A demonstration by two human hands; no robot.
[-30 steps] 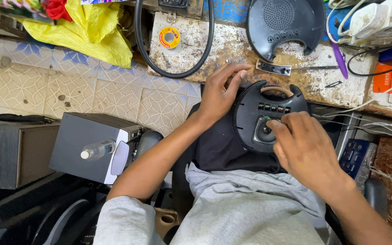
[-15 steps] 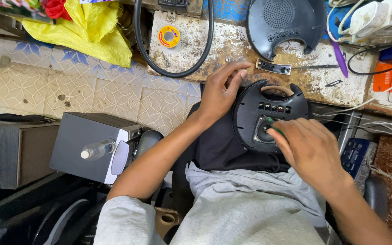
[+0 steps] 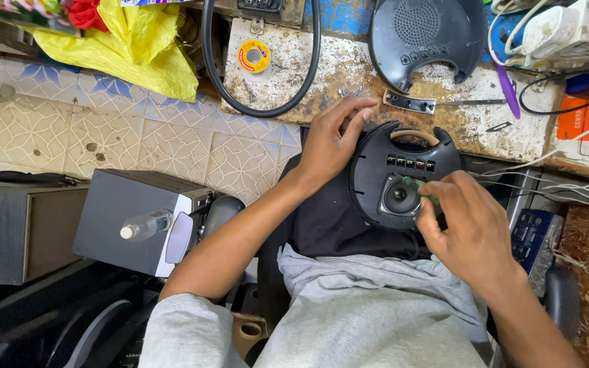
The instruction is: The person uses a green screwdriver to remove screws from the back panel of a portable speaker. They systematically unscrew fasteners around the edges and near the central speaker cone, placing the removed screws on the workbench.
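Since a second ago the right hand (image 3: pixel 475 228) has drawn back, pinching a green-handled tool (image 3: pixel 423 190) at the small speaker (image 3: pixel 398 196), while the left hand (image 3: pixel 332 140) grips the round black housing (image 3: pixel 403 174) at the tabletop (image 3: pixel 294 75) near edge.

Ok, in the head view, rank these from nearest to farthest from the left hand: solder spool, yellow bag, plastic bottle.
From the left hand:
1. Solder spool, on the bench up and to its left.
2. Yellow bag, farther left along the top edge.
3. Plastic bottle, lying on the grey box at lower left.
The last two are close in distance.
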